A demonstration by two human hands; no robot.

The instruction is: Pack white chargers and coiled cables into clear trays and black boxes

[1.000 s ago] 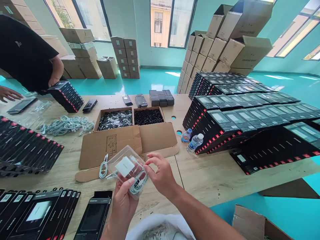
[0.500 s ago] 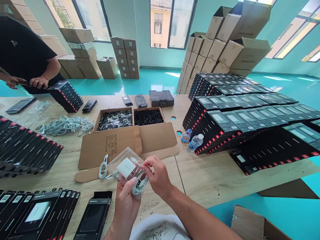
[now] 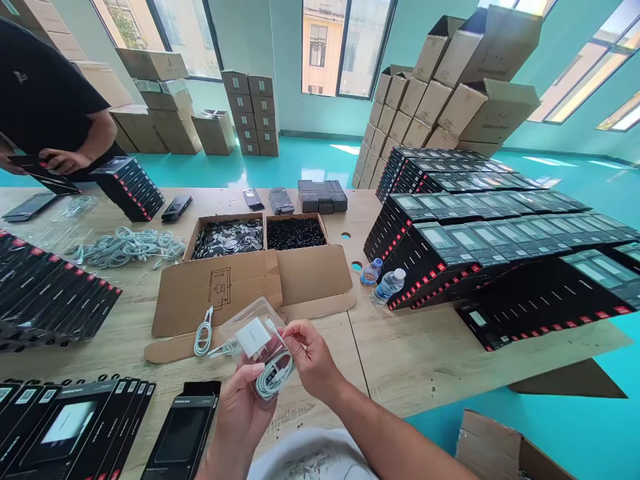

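Note:
My left hand (image 3: 244, 405) grips a clear plastic tray (image 3: 261, 307) from below, thumb over its near edge. A white charger (image 3: 253, 337) sits in the tray, and a coiled white cable (image 3: 275, 375) with a dark label lies in its near part. At the tray's right side, the fingers of my right hand (image 3: 311, 359) are pinched on the cable near its plug end. Another coiled white cable (image 3: 203, 335) lies on a flattened cardboard box (image 3: 187, 303), left of the tray. An opened black box (image 3: 181, 427) rests left of my left hand.
Two bottles (image 3: 388, 288) stand by tall stacks of black boxes (image 3: 440, 267) on the right. Behind the cardboard is a divided carton (image 3: 265, 235) of small black parts. Loose cables (image 3: 130, 248) lie left. A co-worker (image 3: 50, 100) stands at the far left, holding a black box.
My right hand has shifted slightly down along the tray's right side, and the cable coil sits flatter in the tray. The co-worker has lifted a black box.

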